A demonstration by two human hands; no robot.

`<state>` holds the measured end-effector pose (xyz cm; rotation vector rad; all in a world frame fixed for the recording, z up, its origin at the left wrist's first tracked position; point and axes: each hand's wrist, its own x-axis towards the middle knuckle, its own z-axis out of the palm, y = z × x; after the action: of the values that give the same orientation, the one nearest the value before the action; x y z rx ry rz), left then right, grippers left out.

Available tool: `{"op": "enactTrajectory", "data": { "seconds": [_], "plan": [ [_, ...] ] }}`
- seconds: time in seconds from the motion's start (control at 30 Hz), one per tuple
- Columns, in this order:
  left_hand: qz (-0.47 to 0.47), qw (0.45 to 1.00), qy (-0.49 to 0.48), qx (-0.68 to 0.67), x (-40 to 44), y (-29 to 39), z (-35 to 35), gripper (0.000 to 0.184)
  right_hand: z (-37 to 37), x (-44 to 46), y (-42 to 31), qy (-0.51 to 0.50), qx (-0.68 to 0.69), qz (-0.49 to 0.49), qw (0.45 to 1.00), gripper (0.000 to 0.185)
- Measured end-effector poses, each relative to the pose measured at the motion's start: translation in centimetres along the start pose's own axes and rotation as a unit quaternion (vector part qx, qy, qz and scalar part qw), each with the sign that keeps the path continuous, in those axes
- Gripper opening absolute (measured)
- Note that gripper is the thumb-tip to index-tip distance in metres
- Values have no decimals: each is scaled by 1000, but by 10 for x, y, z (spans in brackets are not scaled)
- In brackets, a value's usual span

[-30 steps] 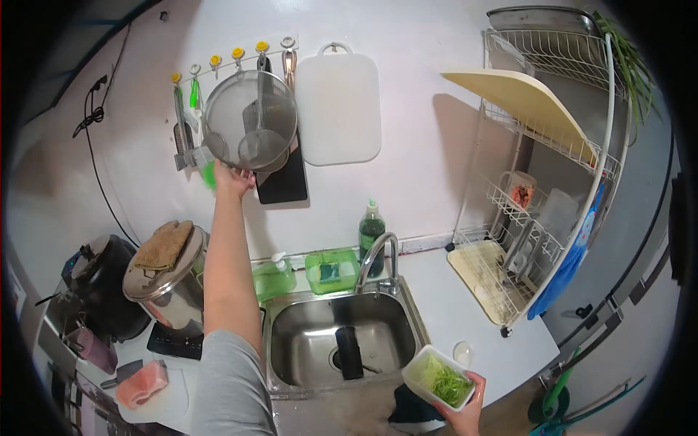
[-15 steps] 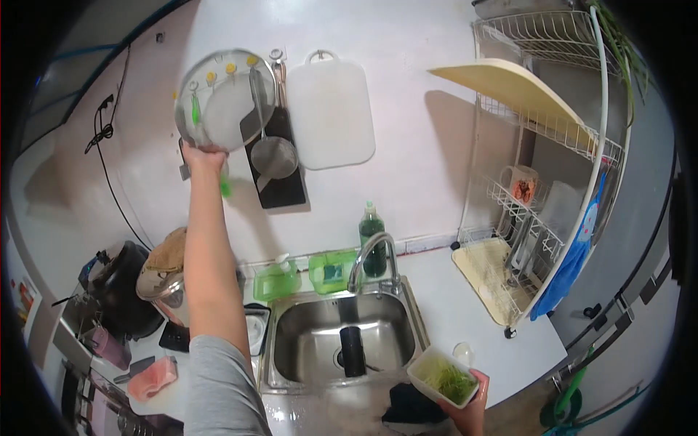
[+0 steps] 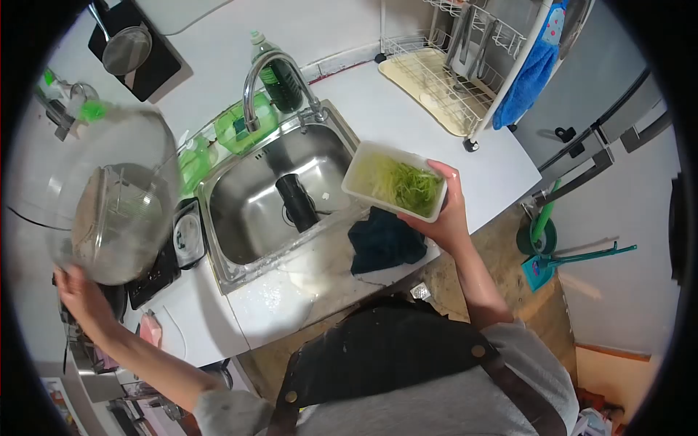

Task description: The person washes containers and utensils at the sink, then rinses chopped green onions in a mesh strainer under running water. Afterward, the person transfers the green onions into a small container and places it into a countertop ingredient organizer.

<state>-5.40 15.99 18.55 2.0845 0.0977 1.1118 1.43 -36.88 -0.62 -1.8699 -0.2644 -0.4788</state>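
My left hand [image 3: 83, 294], at the far left, grips the rim of a large clear bowl [image 3: 156, 145]. The bowl is tilted and blurred, and the things behind it show through. My right hand [image 3: 447, 214] holds a white plastic container [image 3: 356, 182] by its right end, above the counter right of the sink. Thin green shredded vegetable strips [image 3: 414, 185] lie inside it. Beneath the container a dark cloth [image 3: 385, 243] rests on the counter's front edge.
The steel sink [image 3: 240, 247] with its curved faucet [image 3: 251, 94] holds a black cylinder [image 3: 297, 203]. Behind stand a green soap bottle [image 3: 282, 87] and green plastic trays [image 3: 243, 127]. A wire rack [image 3: 476, 109] stands at right. A strainer [image 3: 127, 51] hangs on the wall.
My left hand has brought the clear bowl down from the wall and to the left. My right hand has raised the container nearer the sink's right side. The view has turned downward.
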Motion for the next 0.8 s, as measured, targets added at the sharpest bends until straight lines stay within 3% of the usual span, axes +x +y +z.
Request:
{"op": "enactTrajectory", "data": {
  "seconds": [0.03, 0.07, 0.1, 0.13, 0.23, 0.37, 0.53, 0.8],
  "plan": [
    [16, 998, -53, -26, -30, -9, 3, 40, 1, 0, 2, -6, 14, 5, 1000, 84],
    [-48, 992, -118, -12, -58, -8, 6, 38, 1, 1, -2, -18, -22, -3, 1000, 86],
    [-122, 985, -85, -88, -90, 8, 30, 39, 3, 1, 3, -11, 18, 22, 1000, 87],
    [-7, 992, -124, -23, -109, -9, 38, 43, 7, 0, 13, -4, 59, 44, 997, 88],
    [9, 980, -187, 73, -159, 18, 81, 42, 16, -1, 15, 8, 123, 51, 991, 86],
    [174, 950, -227, 125, -202, 11, 113, 40, 29, -3, 12, 23, 109, 8, 994, 83],
    [201, 921, -302, 139, -224, 17, 146, 31, 22, 6, -7, 7, 70, 8, 998, 83],
    [206, 920, -318, 105, -253, 13, 184, 35, 6, 7, -16, -3, 69, 10, 998, 83]
  ]
}}
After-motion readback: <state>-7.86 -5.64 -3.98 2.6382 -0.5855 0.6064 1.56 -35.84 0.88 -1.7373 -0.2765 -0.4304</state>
